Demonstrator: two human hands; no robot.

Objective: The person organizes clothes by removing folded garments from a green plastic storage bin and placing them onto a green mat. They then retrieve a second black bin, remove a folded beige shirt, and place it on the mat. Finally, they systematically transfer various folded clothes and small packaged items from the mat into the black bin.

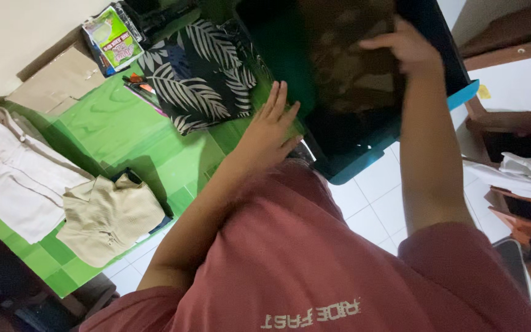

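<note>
Left hand [270,126] flat, fingers together and extended, palm pressed against the near wall of a dark plastic tub with a teal rim [364,161]; nothing clasped. Right hand [404,46] inside the tub, fingers curled on a dark brown patterned cloth [345,67], apparently gripping it, though the tub's shadow blurs this. Tub sits at the edge of a green checked mat [124,126]. On the mat: black leaf-print fabric [201,74], cream folded garment [109,218], pale trousers [10,175].
</note>
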